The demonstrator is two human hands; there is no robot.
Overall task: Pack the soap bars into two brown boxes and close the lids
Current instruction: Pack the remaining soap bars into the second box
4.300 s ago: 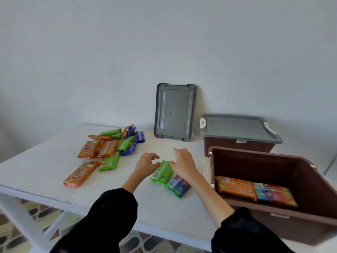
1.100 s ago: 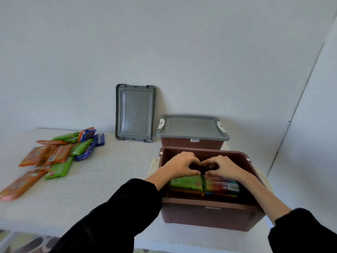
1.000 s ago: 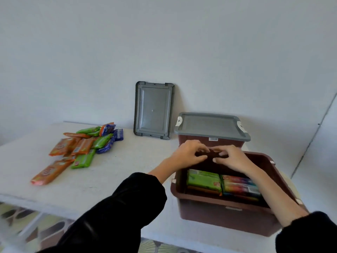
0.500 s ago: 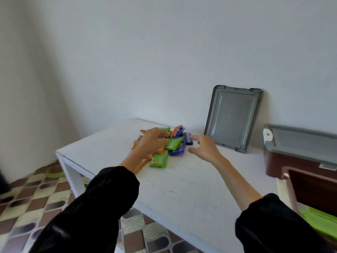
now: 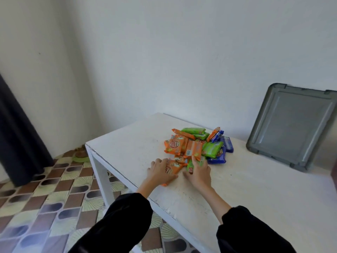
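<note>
A pile of wrapped soap bars [image 5: 198, 143] in orange, green and blue lies on the white table [image 5: 255, 189] near its far left corner. My left hand [image 5: 159, 173] lies at the near edge of the pile and grips an orange soap bar [image 5: 172, 168], whose lower tip sticks out beneath the palm. Beside it, my right hand [image 5: 199, 173] holds a green soap bar [image 5: 191, 167] between thumb and curled fingers. The two hands nearly touch. The brown boxes are outside the view to the right.
A grey lid [image 5: 291, 125] leans upright against the wall at the back right of the table. The table's left edge and front corner [image 5: 89, 145] are close to the pile. Below lies a patterned tile floor, with a dark curtain [image 5: 16, 136] at far left.
My view has swung further left, so the boxes are gone from sight. Both hands have dropped onto the near edge of the pile and taken hold of one bar each.
</note>
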